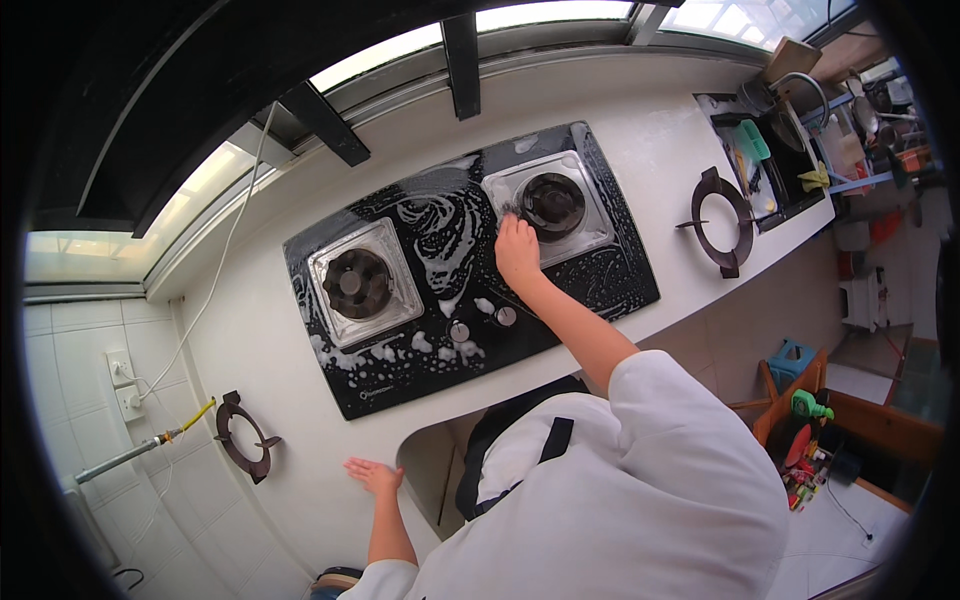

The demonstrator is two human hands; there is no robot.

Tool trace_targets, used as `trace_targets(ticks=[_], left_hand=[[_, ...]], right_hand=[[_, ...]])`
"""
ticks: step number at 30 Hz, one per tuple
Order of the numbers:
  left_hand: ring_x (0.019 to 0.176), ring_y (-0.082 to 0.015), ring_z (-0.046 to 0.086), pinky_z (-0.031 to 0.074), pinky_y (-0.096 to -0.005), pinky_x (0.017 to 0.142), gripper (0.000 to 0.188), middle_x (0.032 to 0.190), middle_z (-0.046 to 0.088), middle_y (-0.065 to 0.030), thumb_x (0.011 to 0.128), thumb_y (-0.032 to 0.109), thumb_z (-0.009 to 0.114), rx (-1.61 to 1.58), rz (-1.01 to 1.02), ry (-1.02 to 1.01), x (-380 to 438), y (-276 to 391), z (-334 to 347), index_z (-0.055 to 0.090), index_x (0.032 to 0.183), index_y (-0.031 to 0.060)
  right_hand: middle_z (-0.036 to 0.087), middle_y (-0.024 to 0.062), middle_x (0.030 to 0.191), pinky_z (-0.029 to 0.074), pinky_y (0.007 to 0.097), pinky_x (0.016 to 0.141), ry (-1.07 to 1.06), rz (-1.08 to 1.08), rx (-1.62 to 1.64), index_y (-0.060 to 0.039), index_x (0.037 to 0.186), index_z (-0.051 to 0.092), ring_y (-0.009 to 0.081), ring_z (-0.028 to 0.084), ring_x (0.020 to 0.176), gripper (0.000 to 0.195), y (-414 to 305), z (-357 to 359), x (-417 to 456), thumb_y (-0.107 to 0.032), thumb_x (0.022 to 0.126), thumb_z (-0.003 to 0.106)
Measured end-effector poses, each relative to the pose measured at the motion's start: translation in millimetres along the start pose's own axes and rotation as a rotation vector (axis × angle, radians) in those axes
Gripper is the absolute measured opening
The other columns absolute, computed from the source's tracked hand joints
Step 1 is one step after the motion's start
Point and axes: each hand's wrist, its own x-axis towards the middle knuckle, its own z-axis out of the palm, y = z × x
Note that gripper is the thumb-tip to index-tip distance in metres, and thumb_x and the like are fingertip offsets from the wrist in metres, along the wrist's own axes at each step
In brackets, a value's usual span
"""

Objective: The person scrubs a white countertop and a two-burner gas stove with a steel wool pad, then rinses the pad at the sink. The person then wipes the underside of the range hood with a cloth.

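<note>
My right hand (pixel 517 244) reaches over the black glass gas hob (pixel 517 360), its fingers closed on a small grey scouring pad (pixel 510 210) that is mostly hidden and looks like steel wool. The pad touches the left side of the right burner's square metal drip tray (pixel 600 236), beside the dark burner head (pixel 553 205). White suds streak the glass between the two burners. On the left stands the other burner head (pixel 356 283) in its own wet metal tray (pixel 409 300). My left hand (pixel 375 476), fingers spread and holding nothing, is at the white worktop's front edge.
One pan support (pixel 244 439) lies on the worktop (pixel 300 457) at left, another (pixel 739 225) at right near the sink (pixel 799 199). Two control knobs (pixel 459 331) stand at the hob's front. A white cable (pixel 232 225) hangs by the window, above a gas pipe (pixel 120 459).
</note>
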Motion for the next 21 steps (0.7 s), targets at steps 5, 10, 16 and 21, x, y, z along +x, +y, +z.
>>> trace_targets(ticks=[5, 10, 16, 21], left_hand=[[0.147, -0.0438, 0.003, 0.035, -0.0528, 0.110, 0.145, 0.158, -0.009, -0.0286, 0.058, 0.046, 0.090, 0.095, 0.045, 0.093, 8, -20, 15, -0.010, 0.150, -0.0056], [0.147, -0.0451, 0.001, 0.016, -0.0536, 0.118, 0.143, 0.157, -0.004, -0.0311, 0.060, 0.059, 0.084, 0.012, 0.043, -0.102, 5, 2, -8, -0.005, 0.150, -0.0072], [0.145, -0.0459, 0.012, 0.022, -0.0540, 0.115, 0.128, 0.156, 0.007, -0.0310, 0.066, 0.055, 0.081, -0.363, 0.112, 0.311, 10, 3, -5, 0.006, 0.152, -0.0035], [0.140, -0.0450, 0.025, 0.026, -0.0517, 0.114, 0.097, 0.152, 0.020, -0.0293, 0.080, 0.037, 0.075, -0.378, 0.277, 0.684, -16, 25, -20, 0.020, 0.150, -0.0015]], right_hand=[[0.056, 0.0124, 0.120, 0.044, 0.0327, 0.081, -0.034, -0.009, 0.175, 0.0068, 0.123, 0.054, 0.0247, 0.052, 0.092, 0.047, 0, -4, -2, -0.010, 0.078, 0.057], [0.056, 0.0109, 0.121, 0.045, 0.0344, 0.078, -0.021, -0.118, 0.265, 0.0041, 0.126, 0.054, 0.0265, 0.053, 0.090, 0.051, 98, -19, -91, -0.009, 0.076, 0.059], [0.060, 0.0100, 0.121, 0.046, 0.0357, 0.079, -0.012, 0.018, 0.166, 0.0019, 0.119, 0.060, 0.0264, 0.055, 0.091, 0.041, 134, -10, -79, -0.007, 0.079, 0.057], [0.059, 0.0110, 0.120, 0.045, 0.0363, 0.081, 0.060, 0.177, 0.227, 0.0022, 0.117, 0.060, 0.0264, 0.056, 0.092, 0.039, 149, -12, -74, -0.006, 0.079, 0.058]])
